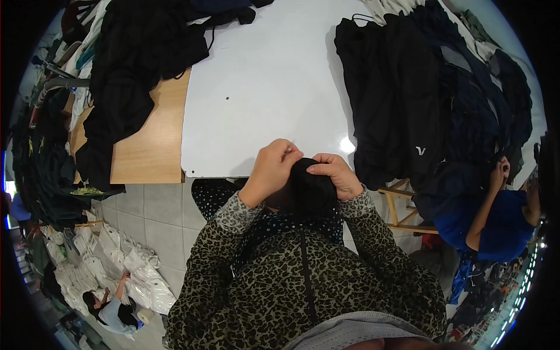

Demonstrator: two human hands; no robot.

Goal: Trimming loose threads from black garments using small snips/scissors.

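A piece of black cloth hangs over my lap at the near edge of the white table. My right hand is closed on its upper right edge, thumb lying on the fabric. Just left of it, my left hand is raised with thumb and fingers pinched together at the cloth's top edge. Whatever is between those fingertips is too small to make out. Both hands are close together, with the cloth's top fold bunched between them.
The white tabletop stretches ahead of me. Black garments lie at the left, partly over a wooden board. Black trousers and dark blue clothes are piled at the right. A co-worker in blue sits beyond a wooden stool.
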